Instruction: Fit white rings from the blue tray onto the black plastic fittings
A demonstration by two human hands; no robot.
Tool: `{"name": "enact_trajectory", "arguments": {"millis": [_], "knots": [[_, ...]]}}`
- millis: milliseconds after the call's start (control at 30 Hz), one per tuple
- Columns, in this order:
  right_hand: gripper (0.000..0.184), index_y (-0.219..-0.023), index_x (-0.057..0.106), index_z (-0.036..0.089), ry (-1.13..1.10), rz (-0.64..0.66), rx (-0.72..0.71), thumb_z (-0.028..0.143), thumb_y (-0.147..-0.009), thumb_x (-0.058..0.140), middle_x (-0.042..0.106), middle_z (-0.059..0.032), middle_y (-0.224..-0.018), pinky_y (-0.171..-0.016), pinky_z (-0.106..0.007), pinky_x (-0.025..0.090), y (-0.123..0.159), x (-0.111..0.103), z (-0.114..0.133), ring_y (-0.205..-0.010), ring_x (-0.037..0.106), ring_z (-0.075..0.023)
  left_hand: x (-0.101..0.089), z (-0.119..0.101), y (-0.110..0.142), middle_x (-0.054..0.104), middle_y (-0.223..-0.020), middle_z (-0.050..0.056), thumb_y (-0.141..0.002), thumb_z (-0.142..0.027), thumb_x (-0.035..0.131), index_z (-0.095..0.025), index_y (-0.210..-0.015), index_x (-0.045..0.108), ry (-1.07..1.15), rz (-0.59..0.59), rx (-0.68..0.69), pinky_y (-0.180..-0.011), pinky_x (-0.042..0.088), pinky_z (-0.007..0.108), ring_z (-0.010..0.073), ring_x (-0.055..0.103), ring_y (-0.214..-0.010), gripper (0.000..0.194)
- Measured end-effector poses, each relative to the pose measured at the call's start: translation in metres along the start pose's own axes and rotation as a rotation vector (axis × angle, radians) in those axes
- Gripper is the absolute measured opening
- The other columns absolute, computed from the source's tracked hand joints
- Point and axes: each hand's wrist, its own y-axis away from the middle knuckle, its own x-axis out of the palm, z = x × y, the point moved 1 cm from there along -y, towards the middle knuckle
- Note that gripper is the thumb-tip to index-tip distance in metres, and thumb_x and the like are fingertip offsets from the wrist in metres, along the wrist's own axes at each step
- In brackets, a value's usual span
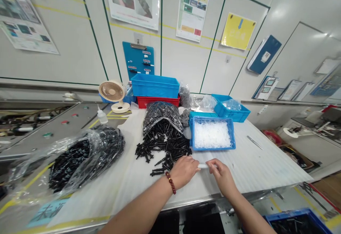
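Between my two hands, over the front of the table, is a short white stick-like piece. My right hand pinches its right end. The fingers of my left hand are closed at its left end and partly hidden by the back of the hand. Just beyond my left hand lies a loose pile of slim black parts, spilling from a clear plastic bag. A blue bin full of small white translucent pieces stands behind my hands.
On the left sits another open bag of black parts. Tweezers lie on the right. A fan, a squeeze bottle, a blue crate on a red one and another blue bin line the back.
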Motion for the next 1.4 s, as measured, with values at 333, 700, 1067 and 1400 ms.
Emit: {"name": "enact_trajectory", "arguments": {"millis": [333,700,1067,1400], "knots": [[0.046,-0.068,0.062,0.019,-0.005,-0.206,0.038,0.061,-0.075,0.045,0.053,-0.0001,-0.055,-0.061,-0.026,0.039,-0.025,-0.047,0.002,-0.059,0.050,-0.0161,-0.020,0.005,-0.002,0.047,-0.123,0.012,-0.084,-0.029,0.055,-0.018,-0.126,0.039,0.109,-0.365,-0.134,-0.097,0.036,0.049,0.0268,0.040,-0.116,0.046],[0.059,-0.071,0.062,0.016,0.136,-0.448,0.054,0.071,-0.070,0.038,0.060,-0.0048,-0.062,-0.050,-0.025,0.032,-0.101,-0.068,0.000,-0.052,0.047,-0.0153,-0.010,0.008,-0.003,0.050,-0.117,0.010,-0.084,-0.013,0.047,-0.020,-0.122,0.042,0.165,-0.325,-0.111,-0.094,0.040,0.048,0.0243,0.044,-0.110,0.038],[0.048,-0.070,0.062,0.019,0.223,-0.352,0.073,0.062,-0.071,0.041,0.061,-0.0041,-0.061,-0.051,-0.026,0.032,-0.136,-0.068,0.001,-0.054,0.052,-0.0178,-0.008,0.008,-0.004,0.053,-0.113,0.008,-0.082,-0.010,0.051,-0.019,-0.118,0.044,0.152,-0.303,-0.121,-0.095,0.041,0.047,0.0235,0.046,-0.108,0.038],[0.029,-0.070,0.062,0.019,0.328,-0.266,0.106,0.042,-0.076,0.044,0.062,-0.0016,-0.061,-0.048,-0.025,0.030,-0.145,-0.072,0.007,-0.052,0.052,-0.0162,-0.011,0.007,-0.004,0.053,-0.112,0.007,-0.080,-0.008,0.054,-0.018,-0.116,0.044,0.158,-0.267,-0.139,-0.094,0.041,0.046,0.0232,0.045,-0.107,0.038]]}}
